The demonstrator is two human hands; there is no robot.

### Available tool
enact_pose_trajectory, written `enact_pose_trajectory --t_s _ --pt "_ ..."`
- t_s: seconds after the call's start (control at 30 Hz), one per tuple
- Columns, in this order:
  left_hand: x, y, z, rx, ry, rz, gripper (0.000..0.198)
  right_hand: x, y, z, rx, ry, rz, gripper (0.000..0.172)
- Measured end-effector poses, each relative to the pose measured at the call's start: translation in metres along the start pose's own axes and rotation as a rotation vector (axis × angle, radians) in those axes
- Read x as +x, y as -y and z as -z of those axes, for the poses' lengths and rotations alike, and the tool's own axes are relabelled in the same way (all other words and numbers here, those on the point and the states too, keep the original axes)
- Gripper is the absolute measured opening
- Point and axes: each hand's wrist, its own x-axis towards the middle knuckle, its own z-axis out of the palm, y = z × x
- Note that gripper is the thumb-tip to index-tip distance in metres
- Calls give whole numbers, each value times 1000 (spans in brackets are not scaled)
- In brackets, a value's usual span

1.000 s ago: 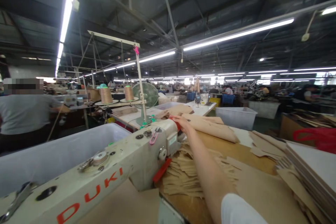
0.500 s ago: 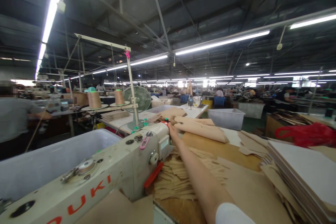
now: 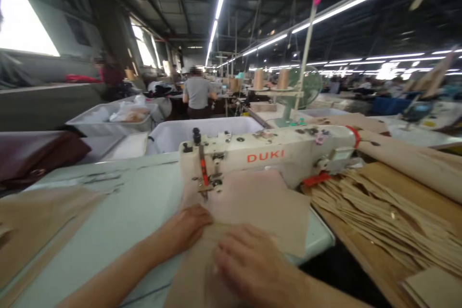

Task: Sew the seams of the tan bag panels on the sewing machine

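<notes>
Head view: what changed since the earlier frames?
Right hand came off the red ring of the machine and moved left and nearer, onto the tan piece. Left hand, out of view before, is now on it too. Camera swung left. Machine, fan and cones stayed put.

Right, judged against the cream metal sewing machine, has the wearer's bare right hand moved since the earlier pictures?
Yes: the right hand has moved leftward from the red end of the sewing machine and nearer the wearer, over tan material.
</notes>
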Motion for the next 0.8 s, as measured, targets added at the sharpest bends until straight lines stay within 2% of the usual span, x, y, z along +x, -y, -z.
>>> enact_pose_trajectory --t_s 0.07,0.1,0.13,0.2,0.27,0.3,0.4,0.47,0.6,0.67,0.7,0.8 --pt "-10 6 5 -15 46 59 29 -11 35 -51 5 -66 128 27" --pt "-12 8 7 -23 62 74 32 -17 43 -69 -23 -94 132 31" --pt "-12 7 9 -31 74 80 34 -23 46 -83 -52 -109 112 36" --pt "-14 4 13 -46 101 70 50 -32 42 -95 -92 -78 5 45" --pt "-16 -1 13 -58 125 53 68 -37 34 -93 -106 -38 -117 52" --pt "-17 -2 13 -61 129 50 70 -37 31 -89 -117 -36 -160 53" --pt "-13 2 6 -69 114 63 54 -32 29 -86 -172 -80 -210 52" --pt "-7 12 2 -81 96 66 44 -26 32 -93 -198 -122 -229 50" --pt "2 36 -4 -115 45 78 31 -23 29 -117 -236 -278 -118 41" --pt "2 42 -3 -122 18 104 30 -25 24 -118 -259 -310 -88 41" --pt "1 42 -2 -120 8 116 31 -25 22 -114 -259 -275 -115 44" --pt "-4 36 3 -113 13 114 31 -22 18 -87 -174 -63 -285 51"
